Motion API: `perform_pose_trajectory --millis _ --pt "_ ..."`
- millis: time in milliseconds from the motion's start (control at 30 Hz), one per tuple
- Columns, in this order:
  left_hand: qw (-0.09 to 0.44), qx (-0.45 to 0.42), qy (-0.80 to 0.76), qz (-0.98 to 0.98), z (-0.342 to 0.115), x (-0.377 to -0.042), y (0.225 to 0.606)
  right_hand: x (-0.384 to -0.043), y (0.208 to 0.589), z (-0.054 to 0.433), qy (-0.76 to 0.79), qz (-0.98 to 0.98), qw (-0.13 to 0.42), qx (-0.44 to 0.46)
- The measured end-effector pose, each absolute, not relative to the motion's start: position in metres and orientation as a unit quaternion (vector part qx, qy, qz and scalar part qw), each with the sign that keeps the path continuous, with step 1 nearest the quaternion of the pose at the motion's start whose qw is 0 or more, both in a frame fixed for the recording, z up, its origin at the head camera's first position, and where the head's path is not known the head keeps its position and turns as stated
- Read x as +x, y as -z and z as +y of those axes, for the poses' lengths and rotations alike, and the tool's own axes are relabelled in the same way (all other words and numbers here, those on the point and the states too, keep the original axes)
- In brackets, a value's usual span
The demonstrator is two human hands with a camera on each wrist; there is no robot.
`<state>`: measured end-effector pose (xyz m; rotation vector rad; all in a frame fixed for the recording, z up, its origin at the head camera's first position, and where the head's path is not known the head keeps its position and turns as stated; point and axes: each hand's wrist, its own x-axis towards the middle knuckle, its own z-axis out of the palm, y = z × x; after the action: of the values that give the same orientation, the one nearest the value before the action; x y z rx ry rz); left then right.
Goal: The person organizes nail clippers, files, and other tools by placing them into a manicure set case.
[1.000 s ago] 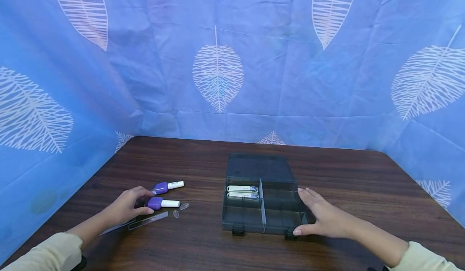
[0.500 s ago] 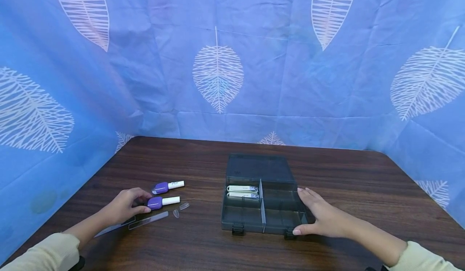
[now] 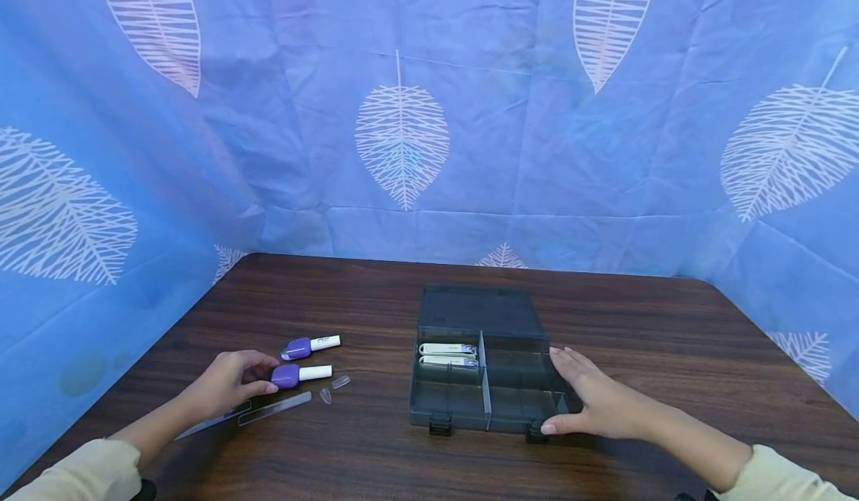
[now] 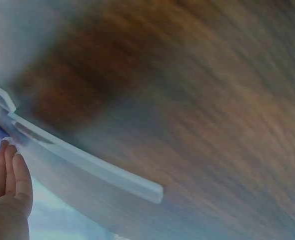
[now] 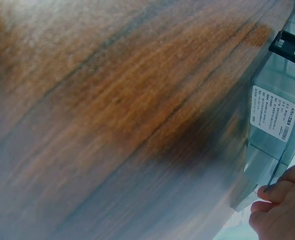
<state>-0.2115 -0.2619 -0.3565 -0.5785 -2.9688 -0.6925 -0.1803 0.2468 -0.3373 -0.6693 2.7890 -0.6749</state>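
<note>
At the left of the head view, my left hand [image 3: 224,388] has thumb and fingers at the base of a purple nail polish bottle [image 3: 285,376] with a white cap, which lies on its side. The left wrist view shows these fingers against purple glass. A second purple nail polish bottle [image 3: 298,348] lies just behind it. My right hand [image 3: 600,399] holds the right side of an open, dark translucent plastic box [image 3: 451,414], thumb at its front corner. Two nail clippers [image 3: 447,350] lie in its back left compartment. The right wrist view shows fingers curled at the box's edge.
Two slim strips like nail files [image 3: 275,408] lie in front of the bottles, one partly behind my left wrist. Two small clear nail tips [image 3: 341,381] rest nearby. The box's lid [image 3: 479,311] lies back toward the rear of the wooden table [image 3: 362,456]. Blue leaf-print cloth surrounds it.
My left hand has drawn back slightly to the left, its fingers leaving the end of the rear bottle for the front one. The right hand and the box stay put.
</note>
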Motion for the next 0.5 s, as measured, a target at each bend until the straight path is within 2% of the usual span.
perform_pose_trajectory --millis 500 --pt "0.044 -0.194 0.262 -0.944 -0.2595 -0.2052 0.353 -0.1805 0.3395 0.2476 0.234 0.94 0.098 -0.228"
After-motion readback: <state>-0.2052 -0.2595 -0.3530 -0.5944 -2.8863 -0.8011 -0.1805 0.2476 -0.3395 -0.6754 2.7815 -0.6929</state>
